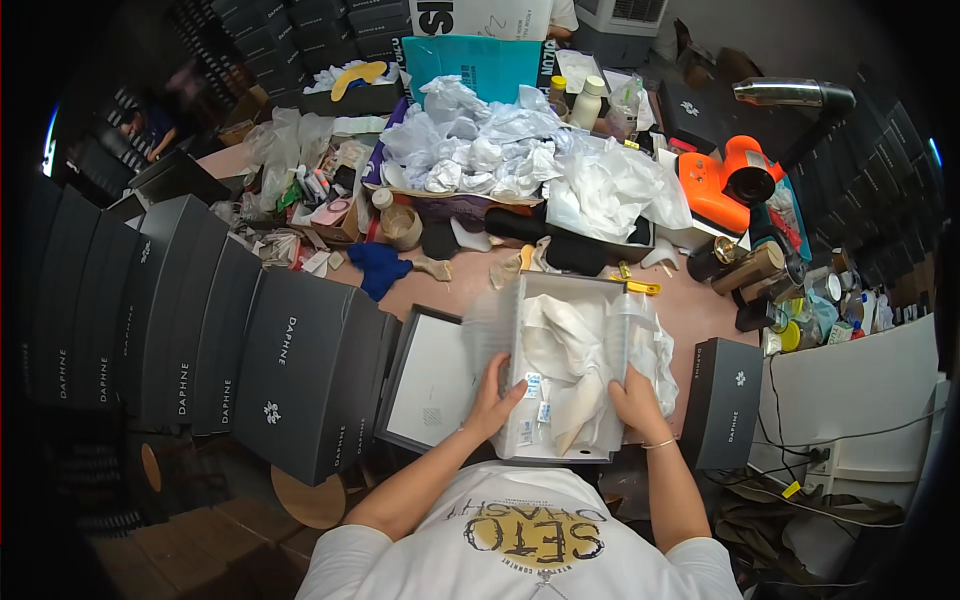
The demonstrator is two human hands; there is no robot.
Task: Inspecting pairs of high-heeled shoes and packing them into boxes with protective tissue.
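In the head view, an open shoe box [560,375] is held at the near edge of the counter [690,315], directly before the person. The left hand [492,400] is laid against the box's left wall, the fingers [510,392] curled over its rim, apparently to steady it. The right hand [636,400] is set on the right rim, its fingers closed upon the edge and the white tissue paper [655,350] spilling there. Pale shoes [575,365] wrapped in tissue lie inside, with small white packets [535,400] near the front wall.

A lid [430,380], its white inside turned up, lies just beside the box on the left, touching or nearly so. A row of dark closed boxes [200,320] is stacked along the left, and another dark box [722,400] stands on end at the right, so the held box is hemmed on both sides. Beyond it, a narrow strip of bare counter is left before the heap of crumpled paper [500,150] and an orange tool [725,175]. Most open room appears toward the person.
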